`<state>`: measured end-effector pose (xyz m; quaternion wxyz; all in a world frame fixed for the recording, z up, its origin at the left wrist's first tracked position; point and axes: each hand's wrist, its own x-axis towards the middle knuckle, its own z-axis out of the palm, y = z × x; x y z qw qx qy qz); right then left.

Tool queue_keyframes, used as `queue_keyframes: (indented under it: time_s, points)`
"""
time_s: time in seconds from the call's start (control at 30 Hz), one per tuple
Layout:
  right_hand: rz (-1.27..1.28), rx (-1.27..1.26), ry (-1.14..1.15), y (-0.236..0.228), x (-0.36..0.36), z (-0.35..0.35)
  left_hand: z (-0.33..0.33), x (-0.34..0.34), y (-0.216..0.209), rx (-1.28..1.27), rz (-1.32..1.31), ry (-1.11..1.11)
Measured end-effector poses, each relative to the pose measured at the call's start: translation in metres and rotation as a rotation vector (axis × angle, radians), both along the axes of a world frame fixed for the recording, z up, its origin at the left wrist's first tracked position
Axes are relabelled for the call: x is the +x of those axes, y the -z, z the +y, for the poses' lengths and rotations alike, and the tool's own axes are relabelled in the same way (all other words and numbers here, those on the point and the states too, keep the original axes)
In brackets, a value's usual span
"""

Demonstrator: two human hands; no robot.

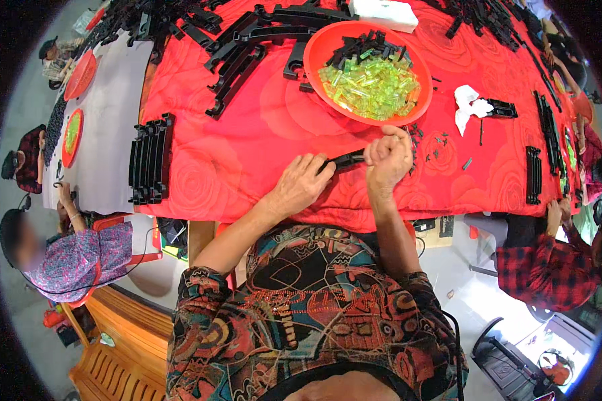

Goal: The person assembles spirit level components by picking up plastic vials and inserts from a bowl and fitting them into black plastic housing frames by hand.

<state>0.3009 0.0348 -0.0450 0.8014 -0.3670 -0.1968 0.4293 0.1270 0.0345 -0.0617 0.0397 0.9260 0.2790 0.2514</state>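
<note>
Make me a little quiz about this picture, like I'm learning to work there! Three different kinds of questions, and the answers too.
1. Pick one: what colour are most of the see-through pieces in the red bowl?
a) blue
b) yellow-green
c) purple

2. True or false: the crumpled white thing lies inside the red bowl.

3. Fill in the gap: the left end of the black part is at the fingers of the ____ hand.

Key:
1. b
2. False. It lies on the red cloth, to the right of the bowl.
3. left
</note>
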Motion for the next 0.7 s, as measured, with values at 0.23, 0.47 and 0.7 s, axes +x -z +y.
queue_keyframes:
  time_s: [0.23,0.47,0.7]
  points:
    - [0.049,0.004,0.049,-0.002,0.021,-0.004,0.006,0.000,-0.002,-0.087,0.010,0.036]
    - [0.029,0.002,-0.005,0.002,0.008,-0.001,0.008,0.002,-0.005,-0.136,0.076,0.058]
    - [-0.017,-0.014,0.027,0.006,0.000,0.002,0.008,0.003,-0.008,-0.162,0.116,0.049]
